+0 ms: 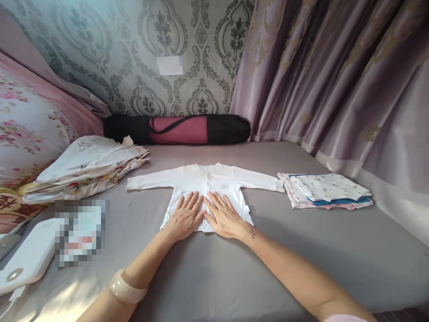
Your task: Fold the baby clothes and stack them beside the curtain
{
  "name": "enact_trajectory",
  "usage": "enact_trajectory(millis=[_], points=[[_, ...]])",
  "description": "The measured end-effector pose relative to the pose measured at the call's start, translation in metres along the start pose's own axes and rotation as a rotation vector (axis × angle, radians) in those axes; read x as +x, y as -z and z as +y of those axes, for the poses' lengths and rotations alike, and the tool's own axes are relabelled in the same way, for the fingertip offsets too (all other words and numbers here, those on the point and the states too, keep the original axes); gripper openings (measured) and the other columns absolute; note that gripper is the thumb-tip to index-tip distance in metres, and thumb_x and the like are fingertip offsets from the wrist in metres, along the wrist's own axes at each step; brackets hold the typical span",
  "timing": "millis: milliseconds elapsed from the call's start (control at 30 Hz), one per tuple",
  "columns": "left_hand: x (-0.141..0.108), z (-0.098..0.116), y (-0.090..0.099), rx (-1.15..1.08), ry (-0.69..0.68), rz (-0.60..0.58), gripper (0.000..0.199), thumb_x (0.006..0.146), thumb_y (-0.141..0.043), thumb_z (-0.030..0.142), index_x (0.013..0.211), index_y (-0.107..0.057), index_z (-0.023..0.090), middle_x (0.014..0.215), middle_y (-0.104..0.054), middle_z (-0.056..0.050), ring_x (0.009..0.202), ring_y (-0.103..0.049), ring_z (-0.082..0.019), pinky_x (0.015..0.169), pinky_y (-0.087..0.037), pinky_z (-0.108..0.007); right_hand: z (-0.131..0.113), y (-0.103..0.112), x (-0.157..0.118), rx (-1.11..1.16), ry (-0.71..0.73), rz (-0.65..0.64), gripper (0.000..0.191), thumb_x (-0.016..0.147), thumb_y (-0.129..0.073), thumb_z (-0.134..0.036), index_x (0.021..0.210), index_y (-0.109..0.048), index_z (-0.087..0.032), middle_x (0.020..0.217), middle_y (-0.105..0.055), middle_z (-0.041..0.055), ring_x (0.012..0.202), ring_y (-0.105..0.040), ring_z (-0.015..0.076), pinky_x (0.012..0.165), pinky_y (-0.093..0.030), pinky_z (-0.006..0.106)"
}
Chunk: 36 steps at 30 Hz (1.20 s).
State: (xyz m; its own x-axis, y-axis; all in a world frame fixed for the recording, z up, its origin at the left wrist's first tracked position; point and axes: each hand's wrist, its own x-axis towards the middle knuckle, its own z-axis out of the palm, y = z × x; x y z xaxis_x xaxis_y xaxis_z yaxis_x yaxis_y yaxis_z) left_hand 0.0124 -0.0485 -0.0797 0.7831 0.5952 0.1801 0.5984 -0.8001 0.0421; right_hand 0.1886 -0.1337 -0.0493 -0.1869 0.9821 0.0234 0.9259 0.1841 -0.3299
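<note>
A small white long-sleeved shirt (206, 179) lies face up on the grey sheet (214, 277), its sleeves spread out to both sides and its collar pointing away from me. My left hand (188, 215) rests flat on the lower left part of the shirt, fingers apart. Beside it, my right hand (223, 215) lies flat on the lower right part, fingers also spread. The thumbs are close together near the shirt's middle. Neither hand grips the cloth. Part of the hem is hidden under the hands.
Folded clothes (331, 190) are stacked at the right, near the right sleeve. A looser clothes pile (90, 161) is at the left. A black and red rolled bag (181, 129) lies along the wall. A white device (30, 255) with a cable and a blurred item (82, 232) sit front left.
</note>
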Motion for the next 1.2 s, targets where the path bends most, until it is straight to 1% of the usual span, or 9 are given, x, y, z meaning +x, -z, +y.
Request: enact_trajectory(millis=[100, 167, 300, 567, 800, 933, 1033, 1100, 1200], points=[[0.0, -0.005, 0.0, 0.003, -0.015, -0.032, 0.06, 0.099, -0.023, 0.05, 0.146, -0.037, 0.016, 0.153, -0.033, -0.013, 0.142, -0.028, -0.028, 0.113, -0.027, -0.05, 0.004, 0.012, 0.0, 0.068, 0.019, -0.086, 0.064, 0.099, -0.02, -0.051, 0.153, -0.02, -0.016, 0.16, -0.01, 0.0091, 0.147, -0.003, 0.0244, 0.119, -0.003, 0.048], [-0.002, -0.009, 0.003, 0.018, 0.001, 0.011, 0.059, 0.099, -0.021, 0.05, 0.145, -0.038, 0.018, 0.152, -0.035, -0.012, 0.142, -0.029, -0.026, 0.114, -0.027, -0.049, 0.01, 0.022, -0.004, 0.119, 0.026, -0.138, 0.065, 0.1, -0.016, -0.051, 0.153, -0.018, -0.015, 0.16, -0.01, 0.0093, 0.147, -0.003, 0.0216, 0.119, -0.005, 0.045], [-0.01, -0.021, 0.005, 0.082, 0.088, 0.149, 0.065, 0.098, -0.022, 0.051, 0.145, -0.038, 0.01, 0.153, -0.031, -0.015, 0.144, -0.023, -0.027, 0.117, -0.019, -0.048, 0.028, 0.034, -0.022, 0.062, -0.048, -0.048, 0.065, 0.1, -0.018, -0.049, 0.152, -0.021, -0.011, 0.159, -0.01, 0.0107, 0.147, -0.001, 0.0209, 0.119, -0.003, 0.044], [-0.016, -0.028, -0.003, 0.098, 0.186, -0.017, 0.07, 0.095, -0.022, 0.056, 0.146, -0.037, 0.01, 0.152, -0.033, -0.014, 0.143, -0.026, -0.027, 0.116, -0.023, -0.046, 0.046, 0.016, -0.032, -0.046, -0.075, -0.031, 0.065, 0.099, -0.021, -0.051, 0.152, -0.021, -0.013, 0.16, -0.01, 0.0087, 0.147, -0.003, 0.0219, 0.12, -0.003, 0.042], [-0.01, -0.022, 0.02, 0.065, 0.187, -0.081, 0.065, 0.095, -0.025, 0.053, 0.141, -0.043, 0.011, 0.148, -0.04, -0.018, 0.14, -0.031, -0.03, 0.112, -0.026, -0.05, 0.044, 0.022, -0.031, -0.027, -0.097, -0.089, 0.067, 0.099, -0.021, -0.051, 0.153, -0.019, -0.013, 0.16, -0.008, 0.0086, 0.147, -0.001, 0.0228, 0.119, -0.001, 0.043], [0.012, -0.03, 0.049, -0.027, 0.156, -0.113, 0.045, 0.096, -0.029, 0.046, 0.112, -0.064, 0.023, 0.118, -0.066, -0.01, 0.112, -0.058, -0.026, 0.105, -0.029, -0.049, 0.044, 0.035, -0.027, 0.001, -0.081, -0.146, 0.067, 0.096, -0.031, -0.051, 0.15, -0.027, -0.012, 0.159, -0.016, 0.0134, 0.146, -0.011, 0.0274, 0.117, -0.009, 0.044], [0.042, -0.046, 0.064, -0.141, 0.242, -0.15, 0.036, 0.094, -0.034, 0.038, 0.089, -0.066, 0.024, 0.093, -0.07, -0.005, 0.093, -0.063, -0.022, 0.093, -0.038, -0.042, 0.048, 0.053, -0.013, -0.005, -0.056, -0.076, 0.043, 0.095, -0.038, -0.039, 0.127, -0.059, -0.019, 0.142, -0.049, 0.0121, 0.13, -0.043, 0.0268, 0.106, -0.03, 0.038], [0.066, -0.059, 0.066, -0.19, 0.297, -0.111, 0.032, 0.092, -0.035, 0.033, 0.089, -0.066, 0.024, 0.096, -0.071, -0.005, 0.093, -0.063, -0.022, 0.087, -0.04, -0.037, 0.055, 0.066, 0.004, 0.017, -0.097, -0.038, 0.036, 0.096, -0.035, -0.033, 0.1, -0.069, -0.023, 0.112, -0.068, 0.0075, 0.103, -0.06, 0.0221, 0.089, -0.04, 0.031], [0.105, -0.077, 0.061, -0.206, 0.356, -0.052, 0.031, 0.09, -0.037, 0.025, 0.098, -0.067, 0.024, 0.108, -0.07, -0.005, 0.104, -0.06, -0.023, 0.086, -0.041, -0.033, 0.07, 0.081, 0.04, 0.061, -0.217, 0.046, 0.039, 0.096, -0.034, -0.031, 0.085, -0.07, -0.023, 0.087, -0.071, 0.0038, 0.081, -0.061, 0.0185, 0.071, -0.038, 0.026]])
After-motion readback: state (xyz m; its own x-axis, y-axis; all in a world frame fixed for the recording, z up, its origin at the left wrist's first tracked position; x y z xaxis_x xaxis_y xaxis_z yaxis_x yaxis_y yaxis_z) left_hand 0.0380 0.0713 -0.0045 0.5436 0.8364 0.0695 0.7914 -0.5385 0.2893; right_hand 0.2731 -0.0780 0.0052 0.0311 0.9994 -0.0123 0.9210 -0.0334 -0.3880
